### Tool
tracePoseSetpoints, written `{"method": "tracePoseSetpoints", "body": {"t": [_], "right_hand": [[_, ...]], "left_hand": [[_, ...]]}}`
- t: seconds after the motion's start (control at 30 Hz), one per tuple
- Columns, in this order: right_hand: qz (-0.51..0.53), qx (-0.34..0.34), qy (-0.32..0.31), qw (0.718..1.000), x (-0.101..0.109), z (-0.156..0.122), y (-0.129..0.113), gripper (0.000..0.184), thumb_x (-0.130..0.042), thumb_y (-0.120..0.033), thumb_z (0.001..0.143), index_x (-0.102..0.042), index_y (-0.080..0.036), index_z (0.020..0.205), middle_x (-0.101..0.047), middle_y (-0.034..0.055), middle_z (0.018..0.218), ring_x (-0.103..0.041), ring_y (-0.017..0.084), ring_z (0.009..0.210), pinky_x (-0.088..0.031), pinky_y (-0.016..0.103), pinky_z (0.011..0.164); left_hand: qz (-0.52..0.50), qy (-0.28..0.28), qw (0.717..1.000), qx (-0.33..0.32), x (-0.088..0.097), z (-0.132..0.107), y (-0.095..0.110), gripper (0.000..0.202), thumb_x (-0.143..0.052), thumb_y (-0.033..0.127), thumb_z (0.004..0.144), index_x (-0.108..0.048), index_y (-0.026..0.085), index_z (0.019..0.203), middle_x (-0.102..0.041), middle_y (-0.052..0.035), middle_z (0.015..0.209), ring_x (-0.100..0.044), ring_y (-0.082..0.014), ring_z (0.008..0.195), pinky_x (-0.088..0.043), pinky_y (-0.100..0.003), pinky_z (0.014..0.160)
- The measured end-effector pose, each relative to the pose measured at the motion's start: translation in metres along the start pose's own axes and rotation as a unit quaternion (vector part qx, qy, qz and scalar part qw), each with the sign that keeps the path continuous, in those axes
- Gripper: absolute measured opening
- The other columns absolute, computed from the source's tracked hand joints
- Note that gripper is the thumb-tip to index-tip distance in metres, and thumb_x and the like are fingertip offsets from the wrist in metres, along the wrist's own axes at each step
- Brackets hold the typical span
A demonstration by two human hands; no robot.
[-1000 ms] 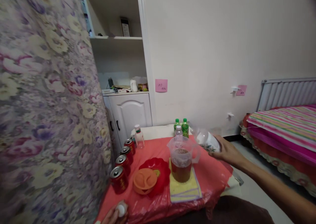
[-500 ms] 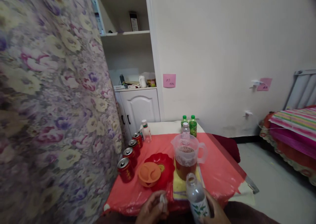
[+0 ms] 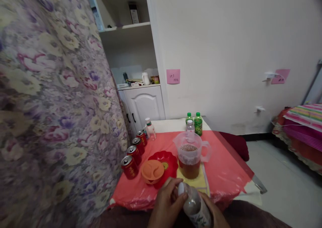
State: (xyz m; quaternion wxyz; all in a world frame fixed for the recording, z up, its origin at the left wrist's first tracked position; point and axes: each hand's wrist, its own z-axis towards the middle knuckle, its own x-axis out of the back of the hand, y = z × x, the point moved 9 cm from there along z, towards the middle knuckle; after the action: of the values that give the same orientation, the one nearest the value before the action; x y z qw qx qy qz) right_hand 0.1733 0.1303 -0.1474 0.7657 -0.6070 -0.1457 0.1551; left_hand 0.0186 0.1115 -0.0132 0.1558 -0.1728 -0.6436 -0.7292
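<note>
Moved: left hand (image 3: 166, 204) came onto cap (image 3: 181, 188) of bottle (image 3: 195, 206), pinching it
Right hand (image 3: 213, 213): wrapped round bottle
Nearby: pitcher (image 3: 190, 154)

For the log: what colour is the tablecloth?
Red tablecloth, clearest in the head view.

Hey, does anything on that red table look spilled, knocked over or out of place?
Nothing stands out: the pitcher stands upright on its yellow cloth, the red cans stand upright in a row, and no spill shows.
</note>
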Motion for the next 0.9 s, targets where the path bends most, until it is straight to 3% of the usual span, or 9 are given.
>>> {"method": "tracePoseSetpoints", "body": {"t": [0.13,0.23,0.37,0.47,0.63,0.7,0.8,0.83,0.9], "right_hand": [[-0.046,0.006,0.017,0.999,0.000,-0.003,0.007,0.076,-0.078,-0.055,0.069,-0.060,-0.026,0.137,-0.066,0.0153,0.136,-0.058,0.039,0.131,-0.044,0.051,0.113],[-0.079,0.021,0.021,0.996,0.002,-0.005,0.016,0.073,-0.076,-0.054,0.072,-0.059,-0.026,0.138,-0.066,0.0156,0.137,-0.058,0.038,0.131,-0.044,0.051,0.113],[-0.088,0.058,0.002,0.994,0.000,-0.006,0.016,0.083,-0.075,-0.065,0.069,-0.058,-0.025,0.139,-0.065,0.0178,0.138,-0.059,0.040,0.130,-0.044,0.053,0.113],[-0.083,0.044,0.001,0.996,0.001,-0.006,0.010,0.086,-0.075,-0.072,0.065,-0.061,-0.027,0.137,-0.066,0.0166,0.138,-0.059,0.042,0.129,-0.044,0.055,0.113],[-0.078,0.027,0.007,0.997,0.000,-0.006,0.005,0.091,-0.077,-0.077,0.058,-0.064,-0.028,0.133,-0.068,0.0161,0.136,-0.060,0.044,0.128,-0.044,0.057,0.112],[-0.079,0.032,0.007,0.996,-0.001,-0.006,0.007,0.093,-0.075,-0.079,0.058,-0.064,-0.026,0.133,-0.068,0.0173,0.136,-0.060,0.044,0.128,-0.044,0.056,0.112],[-0.081,0.037,0.016,0.996,-0.001,-0.006,0.012,0.092,-0.075,-0.077,0.061,-0.063,-0.024,0.135,-0.066,0.0184,0.138,-0.058,0.042,0.131,-0.042,0.054,0.114],[-0.082,0.036,0.021,0.996,-0.001,-0.006,0.013,0.090,-0.074,-0.075,0.063,-0.062,-0.024,0.136,-0.066,0.0181,0.140,-0.057,0.042,0.132,-0.042,0.054,0.115],[-0.080,0.029,0.027,0.996,-0.001,-0.006,0.015,0.083,-0.072,-0.073,0.068,-0.064,-0.025,0.135,-0.066,0.0169,0.140,-0.058,0.040,0.133,-0.042,0.053,0.115]], "left_hand": [[0.103,-0.003,0.995,0.007,0.002,-0.003,0.008,0.037,-0.065,0.034,0.084,-0.071,0.016,0.116,-0.068,-0.0097,0.100,-0.063,-0.0269,0.092,-0.047,-0.038,0.084],[0.148,-0.018,0.989,0.020,0.002,-0.003,0.014,0.026,-0.066,0.033,0.084,-0.073,0.017,0.103,-0.068,-0.0089,0.096,-0.063,-0.0275,0.092,-0.046,-0.038,0.084],[0.186,-0.026,0.982,0.034,0.002,-0.002,0.016,0.018,-0.067,0.032,0.084,-0.071,0.015,0.089,-0.068,-0.0097,0.092,-0.063,-0.0278,0.088,-0.045,-0.039,0.080],[0.167,-0.051,0.984,0.025,0.001,-0.004,0.011,0.022,-0.067,0.029,0.083,-0.073,0.016,0.100,-0.069,-0.0101,0.098,-0.064,-0.0279,0.093,-0.046,-0.039,0.084],[0.077,-0.101,0.991,-0.040,0.000,-0.009,-0.004,0.041,-0.065,0.020,0.083,-0.071,0.028,0.123,-0.072,-0.0079,0.122,-0.063,-0.0272,0.115,-0.046,-0.039,0.102],[0.054,-0.113,0.991,-0.045,0.001,-0.009,-0.011,0.051,-0.064,0.016,0.081,-0.068,0.032,0.130,-0.065,-0.0070,0.141,-0.055,-0.0281,0.132,-0.039,-0.042,0.113],[0.060,-0.086,0.994,0.004,0.006,-0.007,-0.015,0.080,-0.073,0.013,0.071,-0.054,0.033,0.146,-0.044,-0.0070,0.164,-0.037,-0.0306,0.149,-0.029,-0.047,0.122],[0.074,-0.072,0.995,0.020,0.008,-0.006,-0.012,0.082,-0.076,0.015,0.069,-0.053,0.030,0.146,-0.047,-0.0096,0.161,-0.041,-0.0319,0.146,-0.032,-0.047,0.120],[0.110,-0.053,0.992,0.034,0.009,-0.004,-0.003,0.057,-0.076,0.025,0.075,-0.065,0.022,0.131,-0.067,-0.0135,0.136,-0.059,-0.0324,0.125,-0.044,-0.045,0.107]]}}
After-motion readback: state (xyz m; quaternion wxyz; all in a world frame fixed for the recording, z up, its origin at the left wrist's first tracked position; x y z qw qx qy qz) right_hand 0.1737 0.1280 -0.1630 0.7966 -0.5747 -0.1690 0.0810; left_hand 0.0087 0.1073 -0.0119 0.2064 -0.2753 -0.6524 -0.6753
